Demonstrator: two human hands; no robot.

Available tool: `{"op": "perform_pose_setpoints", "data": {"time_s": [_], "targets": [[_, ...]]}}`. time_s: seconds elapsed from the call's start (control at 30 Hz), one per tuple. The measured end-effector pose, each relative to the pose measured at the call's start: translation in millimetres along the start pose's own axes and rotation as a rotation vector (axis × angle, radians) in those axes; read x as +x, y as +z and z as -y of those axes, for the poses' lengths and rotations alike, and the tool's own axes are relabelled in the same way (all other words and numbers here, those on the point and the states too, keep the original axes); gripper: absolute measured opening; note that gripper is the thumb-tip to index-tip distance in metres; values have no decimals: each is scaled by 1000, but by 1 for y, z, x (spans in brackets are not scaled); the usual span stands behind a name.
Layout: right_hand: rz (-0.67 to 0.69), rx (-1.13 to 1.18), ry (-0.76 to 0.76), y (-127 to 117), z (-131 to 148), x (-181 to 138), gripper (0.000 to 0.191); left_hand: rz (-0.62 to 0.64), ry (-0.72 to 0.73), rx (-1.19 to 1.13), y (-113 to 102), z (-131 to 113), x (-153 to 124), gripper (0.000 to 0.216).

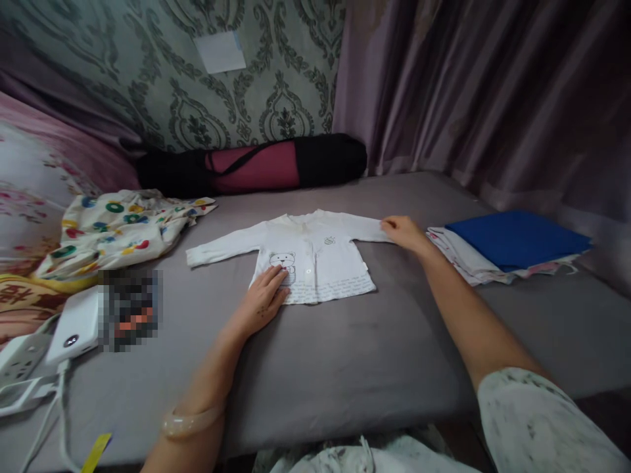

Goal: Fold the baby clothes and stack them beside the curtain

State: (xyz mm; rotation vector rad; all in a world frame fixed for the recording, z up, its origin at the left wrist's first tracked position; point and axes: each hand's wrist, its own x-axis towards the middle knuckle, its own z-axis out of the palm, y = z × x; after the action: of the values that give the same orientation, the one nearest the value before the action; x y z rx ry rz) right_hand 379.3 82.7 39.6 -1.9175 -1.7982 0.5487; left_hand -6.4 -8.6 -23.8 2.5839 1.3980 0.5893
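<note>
Grey bed (pixel 345 368); right hand (pixel 401 231) perhaps pinching shirt (pixel 315 256) cuff.

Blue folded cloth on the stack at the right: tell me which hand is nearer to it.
Right. The right hand grips the small white shirt's sleeve end beside the blue folded cloth; the left hand presses the shirt's hem, farther away.

A pale, translucent bangle (pixel 193 422) circles the left wrist, nearest the mattress's (pixel 345 368) front edge. The right arm wears a short white sleeve (pixel 537 420) with faint grey speckles.
</note>
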Motion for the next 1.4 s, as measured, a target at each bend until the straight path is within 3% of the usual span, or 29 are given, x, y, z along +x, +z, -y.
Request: {"op": "perform_pose_setpoints", "data": {"time_s": [0.07,0.13,0.33,0.4,0.5,0.6,0.7,0.83,0.93,1.17,1.4], "targets": [[-108,-269,192,-6,-27,15,26,-10,6,-3,1,0,0,46],[-109,-390,279,-10,-49,23,26,-16,3,-4,2,1,0,46],[-59,-238,422,-18,-76,39,13,-15,-16,-9,4,2,0,46],[-104,-82,481,-20,-71,42,16,-18,-18,-11,4,1,0,46],[-326,316,504,-21,-52,41,26,-15,-28,-5,1,-2,0,46],[-447,608,435,-22,-25,43,19,-9,-54,6,-6,-8,5,43],[-481,716,395,-23,-3,51,9,-10,-97,24,-18,-14,17,39],[-590,872,392,-21,9,60,10,6,-198,76,-27,-20,51,35],[-621,907,346,-19,5,61,9,33,-130,33,-20,-24,88,33],[-554,900,281,-22,-14,57,12,61,153,-189,35,-30,179,35],[-430,988,273,-37,-15,48,7,167,129,-138,70,-30,226,54]]}}
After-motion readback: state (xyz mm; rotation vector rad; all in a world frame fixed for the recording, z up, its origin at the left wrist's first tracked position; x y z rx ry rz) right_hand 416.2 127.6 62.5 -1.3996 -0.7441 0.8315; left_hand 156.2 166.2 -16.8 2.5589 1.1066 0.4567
